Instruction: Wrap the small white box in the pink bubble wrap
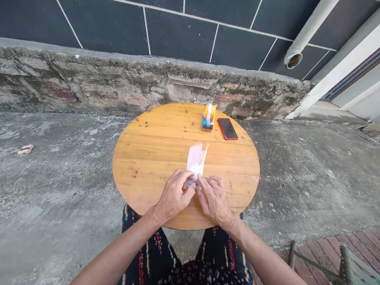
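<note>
A thin, whitish, partly see-through wrapping sheet (196, 156) with a ragged far edge lies over the middle of the table, pointing away from me. Its texture looks like bubble wrap, but I cannot be sure. My left hand (177, 190) pinches the near end between thumb and forefinger. From the other side, my right hand (215, 198) presses the same end with curled fingers, its fingertips almost meeting those of the left. Whatever is folded inside the near end is hidden by the fingers.
On the round wooden table (148, 158), a yellow and blue tape dispenser (209, 117) stands at the back, beside a red-cased phone (228, 129). Behind runs a stone wall base (118, 85). A green metal chair (356, 259) is at lower right, and a crumpled packet (26, 149) lies on the concrete.
</note>
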Action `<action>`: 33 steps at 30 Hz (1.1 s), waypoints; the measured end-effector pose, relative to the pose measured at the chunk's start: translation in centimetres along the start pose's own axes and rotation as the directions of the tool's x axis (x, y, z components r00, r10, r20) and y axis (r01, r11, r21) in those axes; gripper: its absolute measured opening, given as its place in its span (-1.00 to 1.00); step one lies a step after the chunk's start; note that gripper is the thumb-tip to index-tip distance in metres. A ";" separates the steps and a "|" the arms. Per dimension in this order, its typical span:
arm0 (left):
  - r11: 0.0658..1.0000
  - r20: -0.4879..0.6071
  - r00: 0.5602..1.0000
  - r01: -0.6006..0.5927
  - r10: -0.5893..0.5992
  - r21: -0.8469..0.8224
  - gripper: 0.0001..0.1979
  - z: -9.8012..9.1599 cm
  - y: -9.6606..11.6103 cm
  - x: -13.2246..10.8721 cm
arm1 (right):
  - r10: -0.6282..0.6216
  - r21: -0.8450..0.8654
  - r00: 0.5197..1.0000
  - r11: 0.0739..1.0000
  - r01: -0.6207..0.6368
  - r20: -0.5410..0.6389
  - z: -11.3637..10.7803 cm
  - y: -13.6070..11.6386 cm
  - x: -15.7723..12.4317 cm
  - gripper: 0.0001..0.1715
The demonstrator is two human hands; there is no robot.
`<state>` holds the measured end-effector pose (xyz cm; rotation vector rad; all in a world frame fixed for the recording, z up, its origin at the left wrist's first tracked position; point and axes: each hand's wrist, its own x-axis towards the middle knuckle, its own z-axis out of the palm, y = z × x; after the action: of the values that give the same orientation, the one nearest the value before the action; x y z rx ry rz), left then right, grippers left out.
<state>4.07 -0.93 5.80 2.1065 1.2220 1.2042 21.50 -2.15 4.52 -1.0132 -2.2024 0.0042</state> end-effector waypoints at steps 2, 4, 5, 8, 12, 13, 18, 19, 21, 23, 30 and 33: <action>0.998 -0.030 0.998 0.049 -0.049 0.024 -0.79 0.7 0.5 0.1 | 0.047 0.023 0.999 0.999 -0.047 0.008 -0.1 0.1 -0.3 -0.24; 0.994 -0.064 0.994 0.094 -0.090 0.052 -0.77 1.4 0.8 0.1 | 0.110 0.055 0.994 0.992 -0.110 0.012 -0.1 0.2 -0.5 -0.25; 0.991 -0.086 0.990 0.117 -0.111 0.064 -0.77 1.7 1.0 0.1 | 0.137 0.079 0.991 0.987 -0.137 0.013 -0.1 0.2 -0.5 -0.26; 0.983 -0.146 0.977 0.167 -0.154 0.081 -0.75 2.3 1.1 0.1 | 0.204 0.182 0.979 0.962 -0.205 0.024 -0.2 0.3 -0.3 -0.24; 0.974 -0.124 0.975 0.197 -0.183 0.109 -0.71 2.3 1.3 0.2 | 0.245 0.301 0.968 0.920 -0.252 0.060 -0.5 0.5 0.2 -0.21; 0.972 -0.111 0.976 0.200 -0.187 0.122 -0.71 2.3 1.5 0.2 | 0.244 0.322 0.967 0.912 -0.254 0.070 -0.6 0.6 0.3 -0.21; 0.966 -0.092 0.976 0.211 -0.199 0.149 -0.66 2.4 2.2 0.5 | 0.227 0.389 0.964 0.883 -0.263 0.137 -1.3 1.2 1.2 -0.32; 0.965 -0.100 0.974 0.217 -0.204 0.149 -0.64 2.5 2.3 0.5 | 0.219 0.399 0.964 0.879 -0.262 0.150 -1.5 1.4 1.4 -0.36; 0.960 -0.117 0.970 0.229 -0.212 0.163 -0.63 2.6 2.4 0.6 | 0.209 0.397 0.968 0.884 -0.248 0.139 -2.0 2.3 1.8 -0.46; 0.954 -0.117 0.971 0.228 -0.208 0.194 -0.68 2.7 2.5 0.7 | 0.206 0.352 0.975 0.909 -0.223 0.086 -2.5 3.5 2.2 -0.57; 0.952 -0.042 0.985 0.170 -0.165 0.256 -0.81 2.3 2.4 1.1 | 0.163 -0.001 0.946 0.985 -0.170 0.279 -2.7 6.8 4.5 -0.57; 0.952 -0.025 0.982 0.189 -0.188 0.242 -0.71 2.2 2.4 1.3 | 0.136 -0.081 0.935 0.990 -0.116 0.327 -2.5 6.9 5.2 -0.60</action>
<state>7.38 -0.97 6.87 2.0964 1.6025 1.0151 25.25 5.42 7.56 -1.2629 -2.4459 0.1802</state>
